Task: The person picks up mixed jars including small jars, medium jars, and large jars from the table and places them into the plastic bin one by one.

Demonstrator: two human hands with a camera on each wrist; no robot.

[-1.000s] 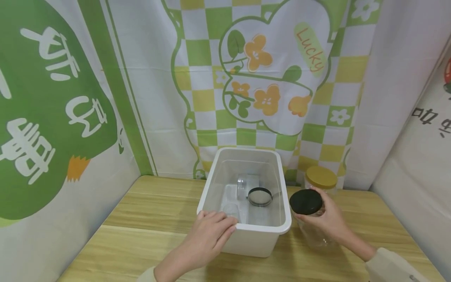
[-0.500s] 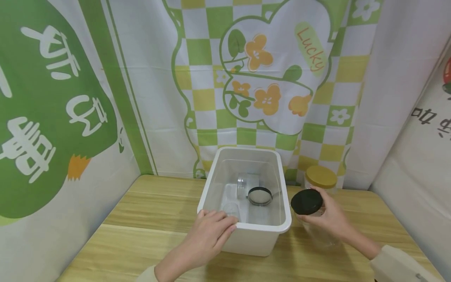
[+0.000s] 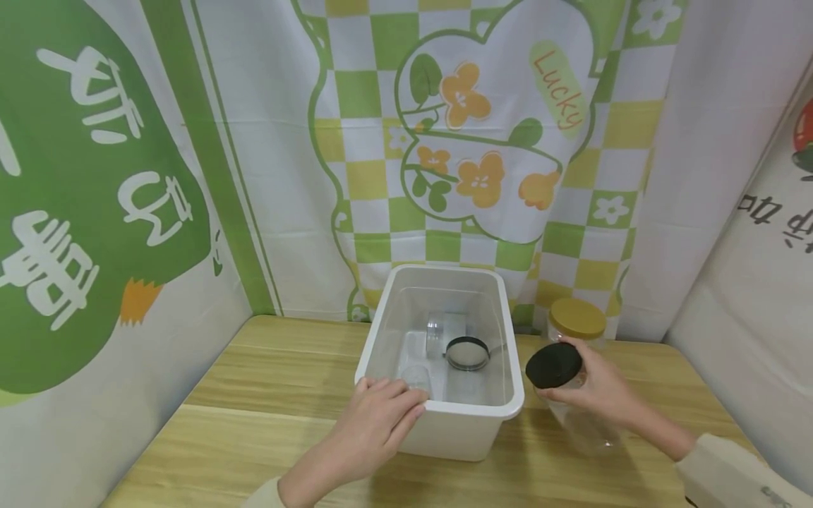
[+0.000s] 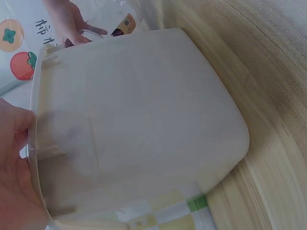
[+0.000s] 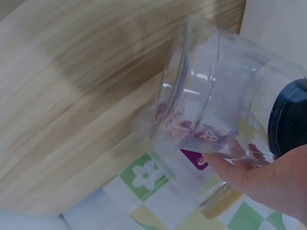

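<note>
In the head view my left hand (image 3: 375, 427) grips the near rim of a white plastic bin (image 3: 470, 410), fingers over the edge. The left wrist view shows the thumb and fingers at that rim beside the bin's outer wall (image 4: 144, 110). To the bin's right, my right hand (image 3: 603, 391) holds a clear plastic jar (image 3: 581, 427) just below its black lid (image 3: 554, 365). This jar leans, lid toward the bin and base out to the right. In the right wrist view the see-through jar body (image 5: 230, 91) stretches away from the hand.
Behind the held jar stands another clear jar with a yellow lid (image 3: 576, 317). Inside the bin lie a clear container (image 3: 438, 335), a black-rimmed round one (image 3: 468, 355) and a smaller clear piece (image 3: 416, 379). A patterned cloth (image 3: 470, 141) hangs behind the wooden table (image 3: 267, 395).
The right hand has tilted the black-lidded jar further, its base swinging to the right and its lid shifting slightly right. The left hand and bin have hardly moved.
</note>
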